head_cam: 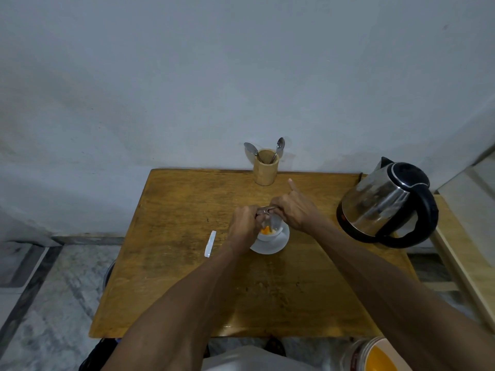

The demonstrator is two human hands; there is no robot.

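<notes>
A white cup point(270, 235) stands on a white saucer point(278, 245) in the middle of the wooden table point(174, 263). Something orange lies inside the cup. Both hands are held together just above the cup. My left hand point(243, 223) and my right hand point(293, 211) each pinch an end of a small silvery sachet point(269, 216) that hangs over the cup's mouth. One finger of my right hand sticks straight up. The fingers hide most of the sachet.
A white sachet point(210, 244) lies on the table left of the saucer. A wooden holder point(265, 170) with two spoons stands at the back edge against the wall. A steel electric kettle point(385, 204) sits at the right. An open jar of orange powder point(375, 356) is at the bottom right.
</notes>
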